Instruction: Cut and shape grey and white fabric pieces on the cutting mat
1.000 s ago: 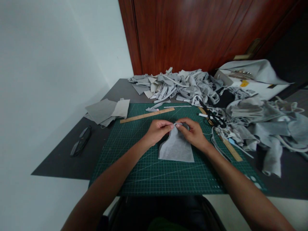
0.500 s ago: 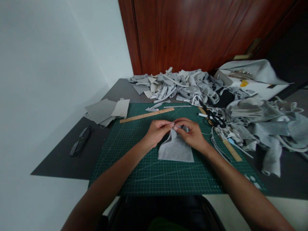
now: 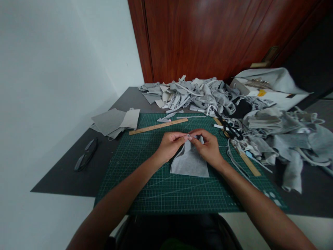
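The worktop [image 3: 58, 182] is dark grey and matt, with a straight front edge. A green cutting mat [image 3: 161, 196], printed with a pale grid, lies flat across its middle. Left of the mat sits a pair of glasses [image 3: 86, 155], with loosely stacked grey fabric sheets [image 3: 108, 121] beyond them. A long heap of grey scraps [image 3: 192, 93] covers the far edge; more bunched cloth [image 3: 290, 139] spreads over the right side.

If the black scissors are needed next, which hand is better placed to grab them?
Probably the right hand: the scissors lie to its right, while the left hand is farther away. Both pinch the gray cloth near its far edge, so the right would have to let go first.
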A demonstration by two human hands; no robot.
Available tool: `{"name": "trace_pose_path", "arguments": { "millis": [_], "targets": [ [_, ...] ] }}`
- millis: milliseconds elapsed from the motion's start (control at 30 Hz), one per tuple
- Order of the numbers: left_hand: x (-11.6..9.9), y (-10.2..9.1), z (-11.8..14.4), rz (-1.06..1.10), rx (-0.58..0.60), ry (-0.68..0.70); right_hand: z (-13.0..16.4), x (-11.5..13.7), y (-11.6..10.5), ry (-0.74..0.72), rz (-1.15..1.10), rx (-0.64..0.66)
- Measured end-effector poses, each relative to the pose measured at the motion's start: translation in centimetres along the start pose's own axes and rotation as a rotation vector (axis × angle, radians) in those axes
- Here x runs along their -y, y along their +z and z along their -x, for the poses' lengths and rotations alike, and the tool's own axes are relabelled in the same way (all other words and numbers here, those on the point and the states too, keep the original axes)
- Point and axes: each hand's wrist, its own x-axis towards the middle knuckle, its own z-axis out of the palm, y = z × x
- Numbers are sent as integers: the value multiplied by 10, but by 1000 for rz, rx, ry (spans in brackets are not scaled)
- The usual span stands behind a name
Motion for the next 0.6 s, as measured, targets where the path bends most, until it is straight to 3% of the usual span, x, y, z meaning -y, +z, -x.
{"name": "trace_pose_path", "arguments": {
  "millis": [333, 600],
  "targets": [
    [0, 0, 2, -190, 12, 96, 1, 4, 1, 14, -23, -25],
    [0, 1, 1, -197, -14, 74, 4, 7, 1, -16, 87, -22]
  ]
}}
